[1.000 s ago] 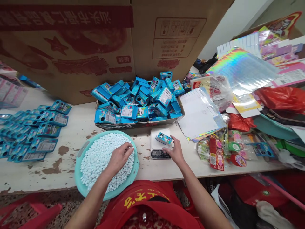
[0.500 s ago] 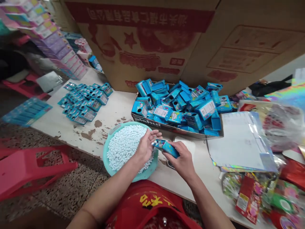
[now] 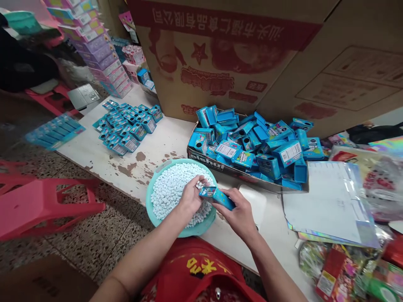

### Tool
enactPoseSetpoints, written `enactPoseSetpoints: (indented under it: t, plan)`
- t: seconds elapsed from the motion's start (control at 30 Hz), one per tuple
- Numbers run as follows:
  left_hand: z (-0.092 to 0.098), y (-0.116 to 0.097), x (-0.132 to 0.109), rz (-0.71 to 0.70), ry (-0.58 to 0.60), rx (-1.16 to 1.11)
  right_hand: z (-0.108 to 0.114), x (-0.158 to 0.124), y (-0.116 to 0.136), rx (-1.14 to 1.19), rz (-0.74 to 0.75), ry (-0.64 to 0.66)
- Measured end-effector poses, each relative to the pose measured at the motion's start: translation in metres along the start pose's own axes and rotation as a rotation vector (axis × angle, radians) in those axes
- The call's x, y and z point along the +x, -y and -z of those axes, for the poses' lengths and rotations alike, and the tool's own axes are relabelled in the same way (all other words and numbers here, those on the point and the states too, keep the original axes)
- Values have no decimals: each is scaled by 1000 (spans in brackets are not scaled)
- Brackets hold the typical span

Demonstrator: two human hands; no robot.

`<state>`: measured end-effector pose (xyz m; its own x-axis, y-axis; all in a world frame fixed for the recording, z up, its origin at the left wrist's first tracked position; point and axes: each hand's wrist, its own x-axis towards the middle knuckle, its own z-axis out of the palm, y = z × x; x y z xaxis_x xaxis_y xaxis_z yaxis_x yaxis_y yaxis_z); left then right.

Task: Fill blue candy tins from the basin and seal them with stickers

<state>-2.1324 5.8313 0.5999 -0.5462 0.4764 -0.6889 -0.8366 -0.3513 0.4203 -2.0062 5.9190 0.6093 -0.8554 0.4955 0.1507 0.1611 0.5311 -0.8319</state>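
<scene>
My right hand [image 3: 239, 212] grips a small blue candy box [image 3: 220, 198], tilted with its open end toward my left hand [image 3: 192, 196]. That left hand is cupped, palm up, over the bowl's right side, with a few white candies [image 3: 199, 183] in it at the mouth of the box. Beneath it stands a turquoise bowl [image 3: 151, 214], heaped with the same small white candies [image 3: 173, 188]. Behind my hands, a cardboard tray [image 3: 204, 162] is piled with loose blue boxes [image 3: 247, 142].
Several blue boxes [image 3: 129, 126] stand grouped at the table's left. Pink and purple boxes [image 3: 100, 50] are stacked behind them. A large carton [image 3: 233, 54] rises at the back. White sheets [image 3: 324, 201] and wrapped packs [image 3: 336, 268] lie right. A pink stool [image 3: 53, 197] stands left.
The view has shifted, so the table's things sit farther right. My left hand has curled more around the candies, closer beneath the box's open end. My right hand keeps its hold on the box.
</scene>
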Motion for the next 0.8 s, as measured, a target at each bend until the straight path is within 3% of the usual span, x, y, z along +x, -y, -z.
enactPoseSetpoints:
  t: [0.1, 0.23, 0.3, 0.37, 0.53, 0.67, 0.8]
  plan:
    - [6, -9, -2, -125, -3, 198, 5, -9, -9, 100, -106, -57]
    - [21, -32, -5, -548, 70, 923, 19, -33, -46, 125, -342, -217]
    - [26, -44, -3, -659, 65, 1272, 26, -47, -73, 117, -432, -273]
    - [24, -51, 2, -692, 57, 1449, 30, -59, -99, 80, -499, -329]
    - [-7, -48, 11, -771, 150, 1535, 27, -76, -143, 87, -608, -443]
    - [-31, -35, 17, -722, 267, 1527, 19, -83, -152, 175, -655, -470]
    - [-33, -20, 21, -684, 304, 1521, 15, -97, -154, 184, -625, -506]
